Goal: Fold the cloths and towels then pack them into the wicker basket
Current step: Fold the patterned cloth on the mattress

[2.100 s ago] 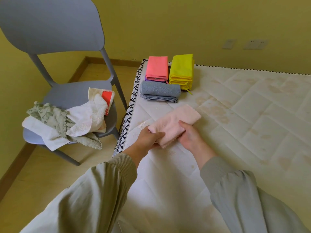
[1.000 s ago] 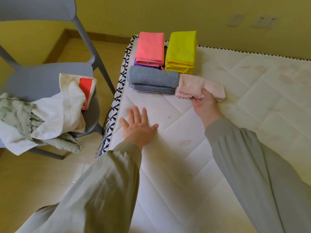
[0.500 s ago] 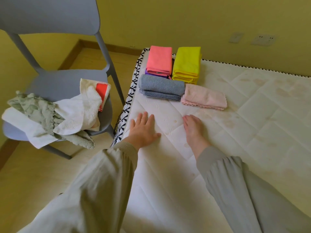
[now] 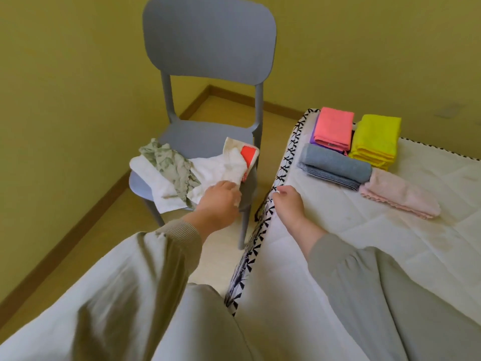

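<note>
Our left hand [image 4: 218, 201] grips the white towel [image 4: 218, 168] heaped with a green cloth [image 4: 169, 162] on the grey chair [image 4: 208, 48] seat, while our right hand [image 4: 286, 201] rests loose and empty on the mattress [image 4: 364, 243] edge right of the chair, and pulling could drag the tangled green cloth onto the floor.

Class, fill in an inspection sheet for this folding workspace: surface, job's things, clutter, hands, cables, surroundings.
Surface: white quilted mattress, faintly stained.
Job's things: folded coral stack, yellow stack, grey towel, pale pink towel on it; unfolded cloths heaped on chair; basket not seen.
Clutter: nothing seen.
Hands: left hand at the white cloth, grip unclear; right hand rests on mattress edge.
Cables: nothing seen.
Surroundings: yellow walls, wooden skirting.
</note>
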`<state>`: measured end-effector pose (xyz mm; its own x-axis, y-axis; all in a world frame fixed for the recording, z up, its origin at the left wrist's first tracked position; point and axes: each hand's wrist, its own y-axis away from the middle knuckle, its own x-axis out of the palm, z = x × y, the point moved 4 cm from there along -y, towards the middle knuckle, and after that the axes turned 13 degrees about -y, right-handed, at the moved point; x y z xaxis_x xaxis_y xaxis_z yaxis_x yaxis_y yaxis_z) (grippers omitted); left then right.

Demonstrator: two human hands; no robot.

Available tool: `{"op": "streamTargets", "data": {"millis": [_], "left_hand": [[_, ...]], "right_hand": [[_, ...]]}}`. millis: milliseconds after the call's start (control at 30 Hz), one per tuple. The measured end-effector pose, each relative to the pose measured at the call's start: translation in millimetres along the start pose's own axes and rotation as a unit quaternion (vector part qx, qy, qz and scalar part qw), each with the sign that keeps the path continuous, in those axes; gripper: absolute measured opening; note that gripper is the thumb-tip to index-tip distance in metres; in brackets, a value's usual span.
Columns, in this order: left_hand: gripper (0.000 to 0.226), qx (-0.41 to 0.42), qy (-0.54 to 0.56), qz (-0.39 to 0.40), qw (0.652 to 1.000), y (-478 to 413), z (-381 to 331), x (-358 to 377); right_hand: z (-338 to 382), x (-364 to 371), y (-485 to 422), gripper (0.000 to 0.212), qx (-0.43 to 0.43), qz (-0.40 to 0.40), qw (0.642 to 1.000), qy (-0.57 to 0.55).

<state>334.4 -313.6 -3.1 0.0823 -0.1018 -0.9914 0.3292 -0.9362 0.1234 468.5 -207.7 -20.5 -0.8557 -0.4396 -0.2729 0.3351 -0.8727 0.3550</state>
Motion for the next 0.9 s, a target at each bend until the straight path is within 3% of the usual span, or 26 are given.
{"op": "streamTargets", "data": {"millis": [133, 233, 300, 400, 433, 567, 633, 733, 900], "left_hand": [[0.048, -0.106, -0.018, -0.054, 0.993, 17.6, 60.8, -13.8], [0.039, -0.245, 0.064, -0.066, 0.965, 25.2, 101.7, -8.1], [0.037, -0.343, 0.210, -0.023, 0.915, 23.8, 122.8, 7.0], [0.044, -0.441, 0.460, 0.044, 0.770, 15.3, 133.0, 29.2], [0.043, -0.444, 0.480, 0.054, 0.755, 11.3, 134.6, 33.1], [0.011, -0.401, 0.383, -0.019, 0.832, -3.2, 145.7, 26.5], [0.019, -0.362, 0.383, -0.086, 0.845, -10.9, 151.0, 12.8], [0.018, -0.291, 0.431, -0.158, 0.839, -16.8, 152.2, -18.2], [0.013, -0.242, 0.521, -0.230, 0.785, -25.0, 161.6, -78.6]], "right_hand": [[24.9, 47.5, 10.1, 0.043, -0.086, 0.037, 0.995, 0.046], [39.9, 85.5, 16.6, 0.055, -0.166, 0.096, 0.976, 0.104], [40.3, 109.9, 16.0, 0.064, -0.171, 0.131, 0.959, 0.184], [35.8, 127.1, 9.4, 0.072, -0.131, 0.142, 0.924, 0.331], [34.2, 130.7, 7.2, 0.074, -0.121, 0.148, 0.915, 0.356], [26.9, 138.6, -0.4, 0.077, -0.103, 0.168, 0.886, 0.420], [26.4, 138.5, -8.0, 0.074, -0.100, 0.157, 0.880, 0.437], [20.8, 138.8, -19.5, 0.070, -0.068, 0.146, 0.903, 0.399], [38.1, 148.8, -29.8, 0.061, -0.064, 0.136, 0.967, 0.205]]}}
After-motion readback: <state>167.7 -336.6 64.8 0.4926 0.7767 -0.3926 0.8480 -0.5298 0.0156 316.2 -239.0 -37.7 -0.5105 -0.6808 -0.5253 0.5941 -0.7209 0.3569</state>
